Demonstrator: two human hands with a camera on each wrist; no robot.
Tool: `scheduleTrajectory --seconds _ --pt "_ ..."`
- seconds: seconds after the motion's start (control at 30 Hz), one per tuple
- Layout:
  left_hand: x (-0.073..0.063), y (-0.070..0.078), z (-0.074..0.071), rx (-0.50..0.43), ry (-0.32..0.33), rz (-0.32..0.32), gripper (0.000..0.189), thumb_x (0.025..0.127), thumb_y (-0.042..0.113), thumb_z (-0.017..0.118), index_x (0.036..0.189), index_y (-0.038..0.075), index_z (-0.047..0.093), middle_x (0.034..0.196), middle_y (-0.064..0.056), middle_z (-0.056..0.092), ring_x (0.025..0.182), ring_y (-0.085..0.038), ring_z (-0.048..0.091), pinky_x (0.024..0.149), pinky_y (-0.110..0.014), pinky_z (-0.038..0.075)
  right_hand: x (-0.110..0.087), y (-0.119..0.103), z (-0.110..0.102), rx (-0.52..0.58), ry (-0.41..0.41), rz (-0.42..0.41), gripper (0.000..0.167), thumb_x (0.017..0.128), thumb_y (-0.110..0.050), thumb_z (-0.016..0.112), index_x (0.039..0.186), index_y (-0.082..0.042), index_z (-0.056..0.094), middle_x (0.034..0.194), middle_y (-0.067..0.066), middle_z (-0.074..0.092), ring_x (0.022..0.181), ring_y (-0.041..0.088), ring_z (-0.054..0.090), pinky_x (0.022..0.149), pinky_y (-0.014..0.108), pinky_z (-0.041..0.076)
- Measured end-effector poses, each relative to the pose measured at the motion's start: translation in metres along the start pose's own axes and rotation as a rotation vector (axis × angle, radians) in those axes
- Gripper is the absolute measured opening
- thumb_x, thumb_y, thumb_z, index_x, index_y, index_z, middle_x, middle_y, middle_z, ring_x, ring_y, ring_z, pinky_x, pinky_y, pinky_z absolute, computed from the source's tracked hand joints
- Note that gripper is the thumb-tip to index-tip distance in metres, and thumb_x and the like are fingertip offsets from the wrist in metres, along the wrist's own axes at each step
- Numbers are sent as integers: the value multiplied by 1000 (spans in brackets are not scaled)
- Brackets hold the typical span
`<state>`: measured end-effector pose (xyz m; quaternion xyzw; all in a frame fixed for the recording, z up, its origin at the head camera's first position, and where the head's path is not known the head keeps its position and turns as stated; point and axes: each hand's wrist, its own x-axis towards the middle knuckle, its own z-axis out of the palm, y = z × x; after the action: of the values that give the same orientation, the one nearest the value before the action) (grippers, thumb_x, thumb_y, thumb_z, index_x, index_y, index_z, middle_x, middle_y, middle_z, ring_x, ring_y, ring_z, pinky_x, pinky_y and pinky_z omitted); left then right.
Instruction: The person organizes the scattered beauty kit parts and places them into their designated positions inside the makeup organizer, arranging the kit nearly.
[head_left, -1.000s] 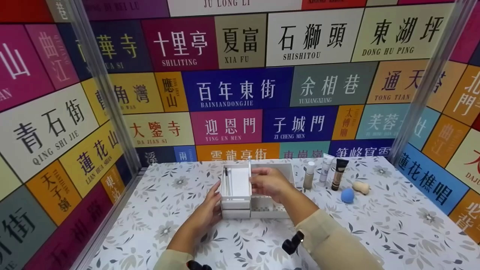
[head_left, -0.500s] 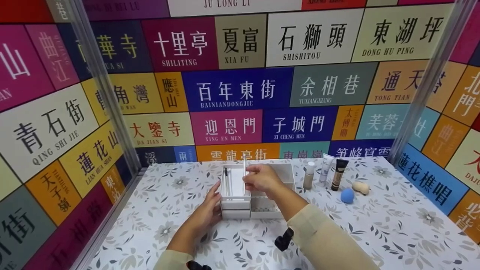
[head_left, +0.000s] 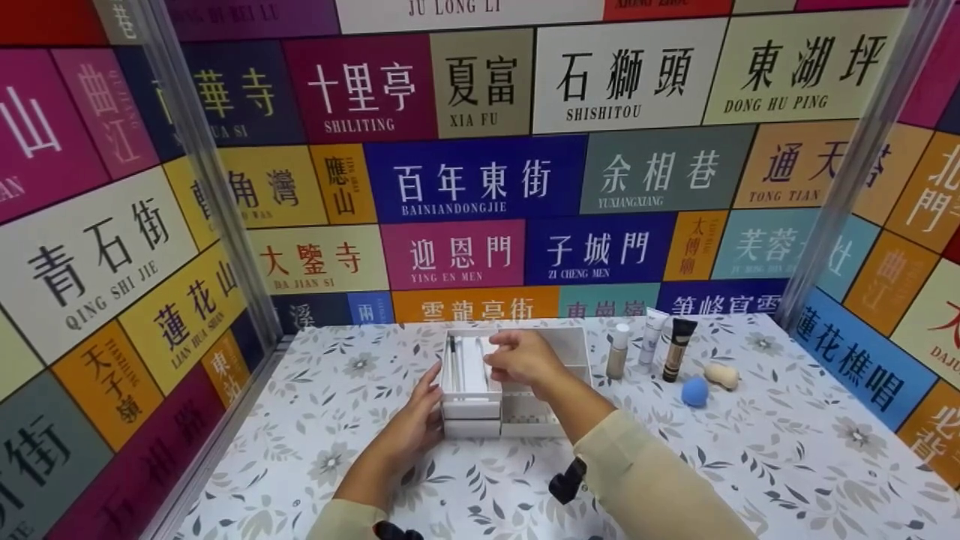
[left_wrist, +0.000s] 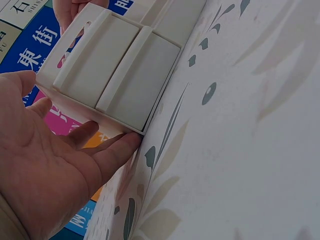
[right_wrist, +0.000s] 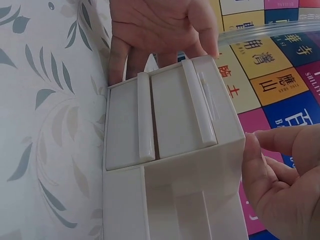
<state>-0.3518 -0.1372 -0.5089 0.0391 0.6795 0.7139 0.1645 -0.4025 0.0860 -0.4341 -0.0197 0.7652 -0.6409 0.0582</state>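
A white desktop organizer (head_left: 472, 409) with two small drawers (left_wrist: 100, 55) at its left stands on the table. A slim dark-tipped brush (head_left: 452, 352) lies along the left of its top tray. My right hand (head_left: 525, 360) is at the tray's right edge, its thumb and index fingertips pinched together in the right wrist view. From those fingers a slim white stick (head_left: 480, 349) slants down into the tray; its lower end is hidden. My left hand (left_wrist: 65, 150) touches the organizer's left side with extended fingers.
Right of the organizer stand a small bottle (head_left: 617, 352), a white tube (head_left: 652, 337) and a black-capped tube (head_left: 678, 349). A blue makeup sponge (head_left: 695, 391) and a beige sponge (head_left: 722, 376) lie beside them. Sign-covered walls (head_left: 480, 172) enclose the patterned table (head_left: 337, 420).
My right hand has moved slightly left over the tray. The white stick, upright before, now tips down into the tray. My left hand has stayed at the organizer's side.
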Motion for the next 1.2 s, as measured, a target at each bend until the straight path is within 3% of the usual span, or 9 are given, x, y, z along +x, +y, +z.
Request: scheduleTrajectory --seconds 0.33,0.6,0.83,1.2 --pt "1 1 1 19 17 -13 59 113 46 41 168 51 21 182 -9 10 163 -45 30 131 -60 30 -3 2 -5 52 -4 4 43 95 -3 76 137 2 68 97 8 68 74 16 70 73 29 66" --pt "0 0 1 8 -9 31 61 114 42 38 171 45 15 182 -14 5 162 -51 27 131 -64 28 -10 8 -22 135 11 -38 45 95 1 72 139 2 67 101 9 71 74 17 71 75 31 67" --pt "1 -2 0 4 -5 22 61 114 41 38 170 45 16 182 -14 4 162 -50 27 132 -61 27 -22 18 -53 135 43 -66 41 96 0 73 136 0 69 104 11 72 80 20 75 79 33 67" --pt "-2 -1 0 -1 -22 35 60 114 45 39 170 46 16 182 -14 3 163 -48 27 132 -61 27 -44 33 -117 97 80 -71 46 101 -9 71 146 0 61 106 4 69 94 19 73 85 27 65"
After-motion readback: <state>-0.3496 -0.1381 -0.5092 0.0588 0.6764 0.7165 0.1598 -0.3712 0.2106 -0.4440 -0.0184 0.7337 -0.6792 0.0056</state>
